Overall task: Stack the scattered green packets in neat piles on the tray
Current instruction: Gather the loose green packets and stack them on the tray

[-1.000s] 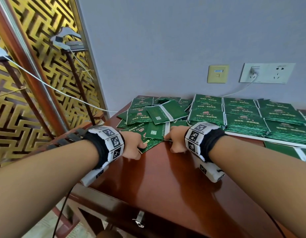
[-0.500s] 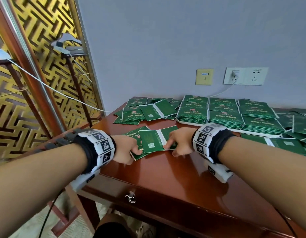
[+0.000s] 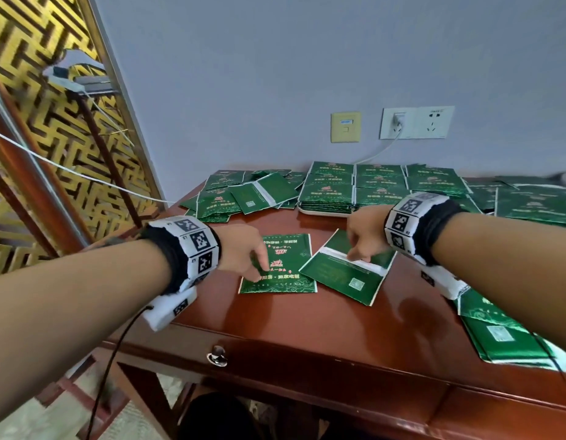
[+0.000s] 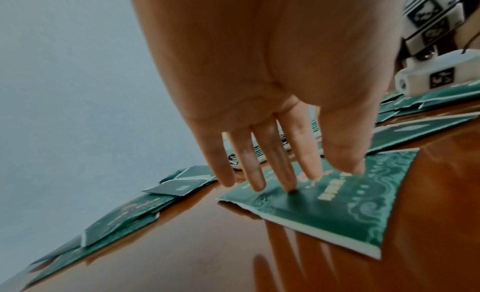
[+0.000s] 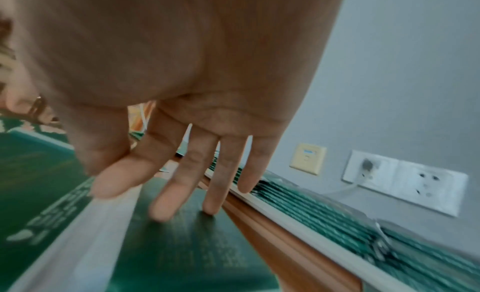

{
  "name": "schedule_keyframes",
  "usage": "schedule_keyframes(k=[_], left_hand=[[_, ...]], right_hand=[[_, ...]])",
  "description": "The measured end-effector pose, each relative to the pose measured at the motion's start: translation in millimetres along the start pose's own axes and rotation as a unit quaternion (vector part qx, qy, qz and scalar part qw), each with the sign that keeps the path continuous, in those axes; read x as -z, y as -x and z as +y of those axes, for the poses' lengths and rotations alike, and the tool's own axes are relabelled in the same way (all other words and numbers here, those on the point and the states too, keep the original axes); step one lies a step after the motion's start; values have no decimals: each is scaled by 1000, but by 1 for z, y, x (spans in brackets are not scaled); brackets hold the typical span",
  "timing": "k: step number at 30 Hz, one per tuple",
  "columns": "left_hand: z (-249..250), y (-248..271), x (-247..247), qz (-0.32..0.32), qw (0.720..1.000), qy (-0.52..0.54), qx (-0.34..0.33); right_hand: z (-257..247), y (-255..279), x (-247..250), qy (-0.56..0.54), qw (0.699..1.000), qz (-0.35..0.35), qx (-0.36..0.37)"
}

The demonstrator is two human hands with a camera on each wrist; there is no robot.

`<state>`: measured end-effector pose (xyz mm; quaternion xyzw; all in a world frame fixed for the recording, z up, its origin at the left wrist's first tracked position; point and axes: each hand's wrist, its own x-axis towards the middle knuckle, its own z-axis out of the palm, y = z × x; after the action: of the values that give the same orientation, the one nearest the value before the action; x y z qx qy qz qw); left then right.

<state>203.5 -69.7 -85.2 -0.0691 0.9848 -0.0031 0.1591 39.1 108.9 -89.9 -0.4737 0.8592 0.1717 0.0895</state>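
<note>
I have both hands spread and flat, gripping nothing: my left hand (image 3: 243, 252) presses straight fingertips (image 4: 289, 185) down on a face-up green packet (image 3: 283, 268), and my right hand (image 3: 365, 231) does the same, fingers (image 5: 211, 206) extended onto a second packet (image 3: 345, 271) lying back-side up with its white sealing strip showing. The two packets sit side by side on the polished wooden table (image 3: 307, 331), their near corners close together or just overlapping; I cannot tell which from here. The left one lies square to me, the right one is turned at an angle. Behind them, against the wall, I see the tray (image 3: 323, 211), its pale rim showing under neat stacks of green packets (image 3: 380, 188) set in rows. To the left of the tray a loose heap of scattered packets (image 3: 240, 198) lies overlapping at odd angles. More packets (image 3: 504, 338) lie at the right edge of the table under my right forearm, and others spread beyond the tray on the far right. On the wall above I can make out a yellow switch plate (image 3: 345, 127) and a white socket panel (image 3: 416, 122) with a plug and cable in it.
</note>
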Motion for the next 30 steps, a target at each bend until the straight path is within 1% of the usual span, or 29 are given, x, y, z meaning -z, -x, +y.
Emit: schedule_keyframes(k=[2,3,5,6,8,13,16,18,22,25,27,29,30], left_hand=[[1,-17,0,14,1000,-1,-11],[0,-26,-3,14,1000,-4,1],[0,-41,-9,-18,999,-19,40],[2,-47,-12,-37,998,-27,52],[4,-59,-19,-56,997,-24,51],[3,-75,-24,-55,997,-24,46],[3,-79,-22,-41,998,-31,40],[2,-82,-19,-26,999,-25,33],[-2,-81,-9,17,1000,-12,20],[-9,-81,1,70,997,9,23],[-16,-81,9,101,994,19,22],[-23,-82,15,114,992,39,23],[-26,-83,17,113,992,54,23]], right_hand=[[9,-1,-5,-21,999,29,-14],[13,-3,-8,-30,998,44,-22],[20,-7,-15,-46,996,59,-41],[22,-10,-19,-51,996,58,-50],[23,-19,-26,-63,994,44,-72],[23,-37,-29,-103,990,10,-94],[24,-41,-25,-116,988,-19,-102],[23,-41,-23,-106,989,-17,-105],[28,-36,-10,-65,989,27,-126],[37,-33,1,-96,984,86,-120],[40,-27,5,-110,982,110,-110],[38,-19,5,-124,984,92,-87],[36,-15,2,-132,987,66,-68]])
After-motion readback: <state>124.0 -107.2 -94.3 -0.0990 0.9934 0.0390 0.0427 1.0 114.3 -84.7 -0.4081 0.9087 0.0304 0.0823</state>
